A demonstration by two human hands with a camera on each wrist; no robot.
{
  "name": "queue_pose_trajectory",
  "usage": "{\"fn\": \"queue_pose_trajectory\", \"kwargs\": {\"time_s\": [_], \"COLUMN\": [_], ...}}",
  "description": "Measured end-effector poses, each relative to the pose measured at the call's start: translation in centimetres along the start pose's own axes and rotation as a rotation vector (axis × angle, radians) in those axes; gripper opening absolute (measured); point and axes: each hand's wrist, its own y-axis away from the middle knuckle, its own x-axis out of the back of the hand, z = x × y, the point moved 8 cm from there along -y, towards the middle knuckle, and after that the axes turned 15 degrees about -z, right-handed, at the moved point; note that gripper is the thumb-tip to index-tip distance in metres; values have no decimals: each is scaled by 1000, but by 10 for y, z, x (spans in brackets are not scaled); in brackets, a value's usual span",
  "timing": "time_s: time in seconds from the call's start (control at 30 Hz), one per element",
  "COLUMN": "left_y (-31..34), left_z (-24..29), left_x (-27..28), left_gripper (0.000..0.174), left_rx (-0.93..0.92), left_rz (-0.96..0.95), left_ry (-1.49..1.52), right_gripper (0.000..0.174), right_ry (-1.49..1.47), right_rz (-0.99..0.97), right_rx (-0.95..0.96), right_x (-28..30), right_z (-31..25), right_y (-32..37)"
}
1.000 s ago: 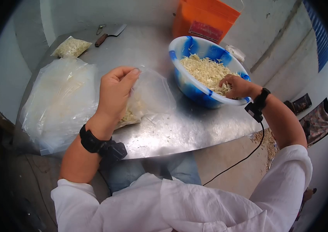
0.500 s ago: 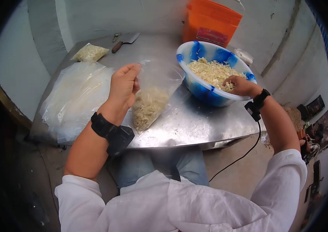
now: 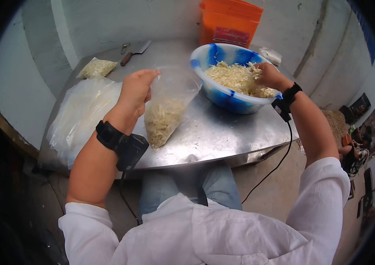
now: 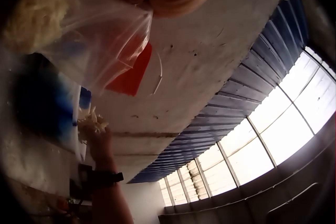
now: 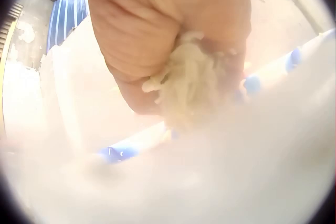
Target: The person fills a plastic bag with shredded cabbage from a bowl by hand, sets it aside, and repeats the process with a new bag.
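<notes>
My left hand (image 3: 134,92) pinches the top edge of a clear plastic bag (image 3: 176,84) above the metal table. Pale shredded vegetable (image 3: 165,119) fills the lower part of the bag. To the right stands a blue-and-white bowl (image 3: 229,102) heaped with the same shreds (image 3: 226,76). Over the bowl's right side, my right hand (image 3: 272,76) grips a clump of shredded vegetable (image 5: 186,79), its fingers curled round it in the right wrist view. Loose strands stick out below the palm.
A stack of clear plastic bags (image 3: 83,115) lies at the left, with a filled bag (image 3: 98,68) behind it. A cleaver (image 3: 135,53) rests at the back. Behind the bowl is an orange bucket (image 3: 229,22), and a white packet (image 3: 270,56) lies near it.
My right hand has lifted from among the shreds with a clump in its fingers. The bag in my left hand now hangs in fuller view, while the head view has shifted.
</notes>
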Motion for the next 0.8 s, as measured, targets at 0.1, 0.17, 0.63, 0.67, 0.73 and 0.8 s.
{"fn": "queue_pose_trajectory", "kwargs": {"time_s": [0.1,0.17,0.63,0.67,0.73,0.8], "left_y": [-1,1,-10,-11,-14,-17], "left_z": [6,11,3,2,0,-1], "left_x": [-6,-3,-2,-1,-1,-1], "left_gripper": [14,16,9,9,9,10], "left_rx": [-17,-38,-46,-39,-41,-42], "left_rz": [4,83,116,121,102,84], "left_ry": [2,27,59,50,60,65], "right_gripper": [42,39,27,27,28,28], "right_ry": [-149,-162,-762,-761,-857,-866], "right_rz": [-15,17,94,93,59,45], "right_rx": [-12,13,429,430,570,644], "right_x": [8,14,69,64,57,43], "right_z": [-7,-9,-130,-143,-177,-204], "right_y": [2,3,-13,-17,-22,-29]}}
